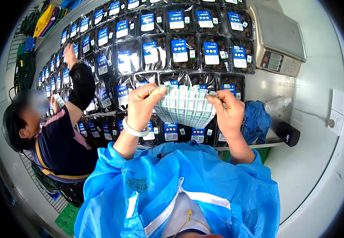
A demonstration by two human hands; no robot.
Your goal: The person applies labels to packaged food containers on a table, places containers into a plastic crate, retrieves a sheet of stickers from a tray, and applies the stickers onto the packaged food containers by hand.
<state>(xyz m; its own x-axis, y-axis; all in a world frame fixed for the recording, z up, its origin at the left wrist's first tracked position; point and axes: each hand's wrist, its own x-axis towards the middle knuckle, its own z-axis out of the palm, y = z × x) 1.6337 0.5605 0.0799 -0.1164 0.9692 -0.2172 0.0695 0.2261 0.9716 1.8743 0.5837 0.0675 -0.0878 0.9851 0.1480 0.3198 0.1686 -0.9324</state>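
While our left hand (140,104) and right hand (229,113) pinch a label sheet (186,105), it partly hides near packs (171,130); scale (281,33) far right, co-worker (62,148) left.

Setting: a packing workroom. Evidence: film-wrapped black trays (182,66) bearing blue labels (178,50), in rows beyond the left hand (142,105); digital bench scale (279,33) on the same table (268,85), beyond and right of the right hand (229,113); co-worker (62,146) left of the left hand. Beyond the co-worker, a yellow shape (43,20), probably a plastic crate; view blurred there.
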